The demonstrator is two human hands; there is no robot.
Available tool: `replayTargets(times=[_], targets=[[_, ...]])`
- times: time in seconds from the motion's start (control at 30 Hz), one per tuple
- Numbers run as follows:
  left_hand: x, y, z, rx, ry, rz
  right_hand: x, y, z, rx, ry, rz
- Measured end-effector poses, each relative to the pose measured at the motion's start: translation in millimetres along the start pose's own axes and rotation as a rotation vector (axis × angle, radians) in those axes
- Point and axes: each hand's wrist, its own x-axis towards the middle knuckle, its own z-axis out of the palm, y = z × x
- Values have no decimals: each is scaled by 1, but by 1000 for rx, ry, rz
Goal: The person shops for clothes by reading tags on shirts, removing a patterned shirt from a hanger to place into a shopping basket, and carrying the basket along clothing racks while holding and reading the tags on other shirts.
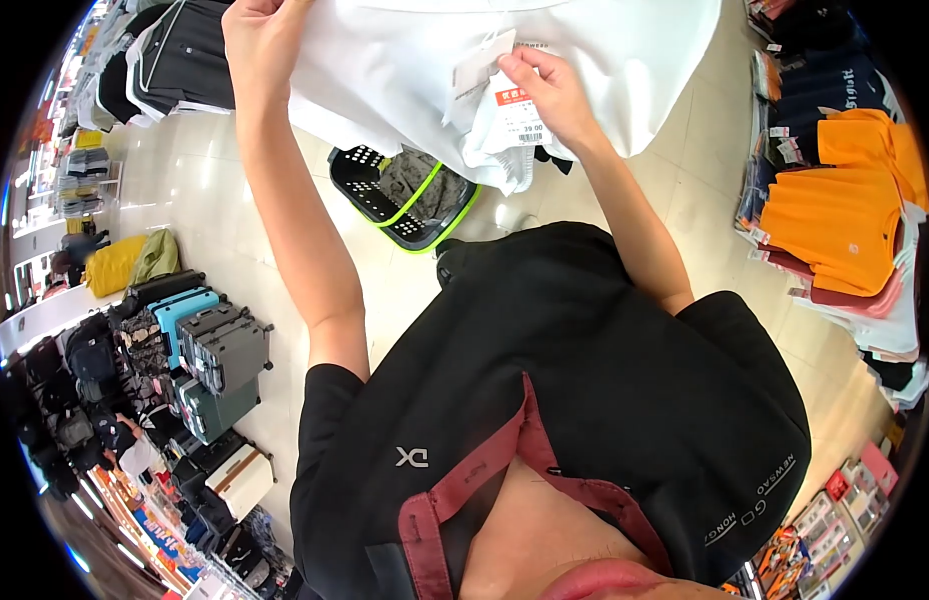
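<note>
A white garment (385, 70) is stretched out in front of me at the top of the head view, and its upper part is cut off by the frame. My left hand (260, 45) grips its left edge, with the fingertips partly out of view. Between thumb and fingers, my right hand (553, 92) pinches a paper tag (483, 62) near the garment's middle. Just below the pinch hangs a white price label (520, 115) with a red band and the figure 39.00. Part of the white cloth bunches around the tags.
A black shopping basket (415, 225) with green trim stands on the floor, holding dark patterned cloth. To the left are suitcases (220, 345) and racks of dark clothes (190, 55). At right, orange shirts (835, 215) lie on a display.
</note>
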Motion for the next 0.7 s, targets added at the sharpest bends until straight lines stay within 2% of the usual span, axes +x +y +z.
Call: replayTargets(times=[0.07,0.2,0.33,0.43,0.5,0.53,0.6,0.7], targets=[[0,-11,-1,-14,28,-39,-4,-3,8,-41,13,-12],[-11,-12,10,39,-61,-122,-9,-26,24,-42,80,-43],[-24,-10,21,-71,-270,-280,4,-40,33,-26,132,-131],[-29,-12,32,-117,-272,-262,12,-49,34,-19,138,-119],[-31,-14,32,-147,-400,-248,13,-52,37,-10,130,-92],[-31,-14,31,-148,-395,-250,12,-53,38,-8,142,-88],[-31,-15,30,-211,-517,-164,13,-53,37,-9,151,-82],[-33,-13,35,-119,-519,-154,11,-52,33,-5,132,-48]])
